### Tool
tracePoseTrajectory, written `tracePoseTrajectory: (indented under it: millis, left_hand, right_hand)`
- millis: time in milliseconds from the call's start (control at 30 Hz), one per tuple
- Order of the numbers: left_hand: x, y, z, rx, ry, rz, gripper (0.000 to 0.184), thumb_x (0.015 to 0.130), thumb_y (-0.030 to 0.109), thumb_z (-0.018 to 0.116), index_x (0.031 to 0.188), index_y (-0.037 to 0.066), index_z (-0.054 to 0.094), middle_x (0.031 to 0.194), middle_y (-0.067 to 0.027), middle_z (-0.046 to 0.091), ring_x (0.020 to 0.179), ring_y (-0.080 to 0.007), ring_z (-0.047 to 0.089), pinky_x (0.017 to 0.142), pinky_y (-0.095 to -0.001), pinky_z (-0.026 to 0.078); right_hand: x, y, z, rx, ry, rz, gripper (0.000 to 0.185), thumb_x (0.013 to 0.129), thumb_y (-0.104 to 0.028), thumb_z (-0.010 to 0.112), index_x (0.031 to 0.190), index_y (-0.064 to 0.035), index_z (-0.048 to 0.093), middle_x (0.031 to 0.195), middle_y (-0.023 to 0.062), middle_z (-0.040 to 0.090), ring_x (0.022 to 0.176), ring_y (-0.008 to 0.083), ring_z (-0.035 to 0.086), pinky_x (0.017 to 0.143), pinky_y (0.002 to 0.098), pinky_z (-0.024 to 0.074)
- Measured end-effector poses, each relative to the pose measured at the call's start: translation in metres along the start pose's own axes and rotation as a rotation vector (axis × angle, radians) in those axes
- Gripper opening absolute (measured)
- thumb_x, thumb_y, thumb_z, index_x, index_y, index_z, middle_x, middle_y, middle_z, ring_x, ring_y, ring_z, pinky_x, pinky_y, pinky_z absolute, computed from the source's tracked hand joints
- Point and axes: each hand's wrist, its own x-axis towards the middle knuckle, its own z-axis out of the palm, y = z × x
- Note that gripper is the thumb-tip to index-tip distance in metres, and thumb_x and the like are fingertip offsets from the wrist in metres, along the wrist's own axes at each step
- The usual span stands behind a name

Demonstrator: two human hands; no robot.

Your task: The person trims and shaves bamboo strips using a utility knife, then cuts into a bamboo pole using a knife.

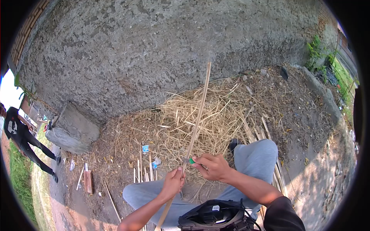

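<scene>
A long pale wooden strip (199, 115) runs from the lower middle of the frame up to the upper middle, where its tip shows against the rough wall (162, 50). The left hand (173, 184) has its grip closed round the strip, low in the frame. The right hand (212, 166), just to the right of it, pinches a small green tool (192, 161) between thumb and fingers, its dark end at the strip's edge; whether it is a blade is too small to tell. The step in hand looks like paring or smoothing the strip, and the next stroke would call for a firm left grip and a shallow, even angle of the tool.

Behind the strip, in the centre, lies a heap of pale shavings (219, 109). At the bottom middle, an open black bag (189, 222) holds a black object with a white label (215, 209). Left of centre, a blue packet (145, 148) lies on the ground; its contents are hidden
</scene>
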Motion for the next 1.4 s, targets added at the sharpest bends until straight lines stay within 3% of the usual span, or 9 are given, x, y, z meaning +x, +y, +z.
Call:
tracePoseTrajectory:
  millis: [667, 767, 833, 933, 1100, 1167, 1300, 1367, 1400]
  left_hand:
    - [-0.071, -0.065, -0.03, 0.316, 0.111, 0.035, 0.044, 0.107, 0.031, 0.035, 0.077, 0.003, 0.052, 0.059, 0.0006, 0.047, 0.053, -0.0082, 0.046, 0.049, -0.0277, 0.037]
    - [-0.089, -0.089, -0.049, 0.313, 0.1, 0.029, 0.038, 0.107, 0.033, 0.036, 0.09, 0.003, 0.051, 0.066, -0.0012, 0.048, 0.052, -0.0086, 0.043, 0.047, -0.0269, 0.036]
    - [-0.108, -0.127, -0.065, 0.779, 0.193, 0.273, 0.026, 0.1, 0.026, 0.047, 0.089, 0.006, 0.059, 0.064, 0.0015, 0.05, 0.058, -0.0098, 0.048, 0.053, -0.0294, 0.039]
    - [-0.147, -0.181, -0.099, 0.68, 0.197, -0.021, 0.037, 0.104, 0.036, 0.043, 0.091, 0.006, 0.06, 0.064, 0.0004, 0.052, 0.057, -0.0119, 0.048, 0.053, -0.0295, 0.04]
    - [-0.173, -0.166, -0.107, 0.757, 0.172, 0.02, 0.039, 0.104, 0.037, 0.044, 0.091, 0.004, 0.06, 0.07, -0.0025, 0.056, 0.061, -0.0147, 0.052, 0.056, -0.032, 0.043]
    - [-0.174, -0.174, -0.118, 1.3, 0.129, 0.561, 0.038, 0.104, 0.039, 0.043, 0.095, 0.006, 0.06, 0.067, -0.0037, 0.056, 0.062, -0.0178, 0.055, 0.056, -0.0333, 0.044]
    - [-0.167, -0.159, -0.132, 1.293, 0.303, 0.97, 0.032, 0.104, 0.036, 0.044, 0.099, 0.008, 0.059, 0.067, -0.0047, 0.055, 0.057, -0.0201, 0.053, 0.053, -0.0347, 0.042]
    - [-0.166, -0.171, -0.138, -0.091, 0.108, -0.164, 0.027, 0.104, 0.032, 0.045, 0.105, 0.01, 0.059, 0.071, -0.0048, 0.055, 0.054, -0.0188, 0.049, 0.053, -0.0336, 0.043]
    - [-0.166, -0.1, -0.101, 0.134, 0.056, -0.177, 0.027, 0.105, 0.032, 0.043, 0.1, 0.01, 0.059, 0.071, -0.0031, 0.054, 0.051, -0.0159, 0.044, 0.051, -0.0306, 0.041]
  right_hand:
    - [0.024, 0.044, -0.001, -0.107, 0.13, 0.283, 0.016, 0.082, -0.024, 0.077, 0.085, -0.0082, 0.074, 0.08, 0.0076, 0.073, 0.055, 0.024, 0.065, 0.046, 0.0338, 0.0493]
    - [0.018, 0.061, 0.012, -0.115, 0.079, 0.283, 0.019, 0.084, -0.027, 0.075, 0.086, -0.0081, 0.074, 0.081, 0.009, 0.073, 0.057, 0.0262, 0.066, 0.049, 0.035, 0.0503]
    - [0.02, 0.083, 0.012, -0.145, 0.221, 0.369, 0.019, 0.085, -0.029, 0.072, 0.091, -0.0117, 0.074, 0.074, 0.0081, 0.07, 0.055, 0.0287, 0.065, 0.053, 0.0396, 0.0515]
    - [0.028, 0.111, -0.019, -0.187, 0.14, 0.711, 0.02, 0.086, -0.031, 0.071, 0.091, -0.0111, 0.073, 0.068, 0.0101, 0.068, 0.059, 0.0314, 0.065, 0.059, 0.0433, 0.052]
    - [0.01, 0.125, 0.003, -0.269, 0.041, 0.676, 0.024, 0.089, -0.032, 0.068, 0.091, -0.009, 0.071, 0.067, 0.014, 0.067, 0.066, 0.0347, 0.066, 0.061, 0.0461, 0.051]
    - [0.006, 0.152, -0.014, -0.346, 0.227, 0.92, 0.026, 0.089, -0.032, 0.068, 0.089, -0.0065, 0.071, 0.072, 0.0162, 0.068, 0.067, 0.0326, 0.067, 0.064, 0.0456, 0.0499]
    - [0.013, 0.162, -0.02, -0.16, 0.384, 0.996, 0.03, 0.09, -0.034, 0.068, 0.091, -0.0042, 0.069, 0.068, 0.0148, 0.065, 0.066, 0.0283, 0.065, 0.061, 0.0424, 0.0478]
    - [0.01, 0.148, 0.001, 0.038, 0.229, 0.911, 0.032, 0.091, -0.034, 0.068, 0.09, -0.0015, 0.068, 0.067, 0.0116, 0.063, 0.06, 0.022, 0.059, 0.059, 0.0387, 0.045]
    - [0.012, 0.134, 0.006, 0.09, 0.181, 0.894, 0.033, 0.091, -0.033, 0.068, 0.089, -0.0007, 0.068, 0.066, 0.0107, 0.062, 0.059, 0.0206, 0.056, 0.057, 0.0375, 0.044]
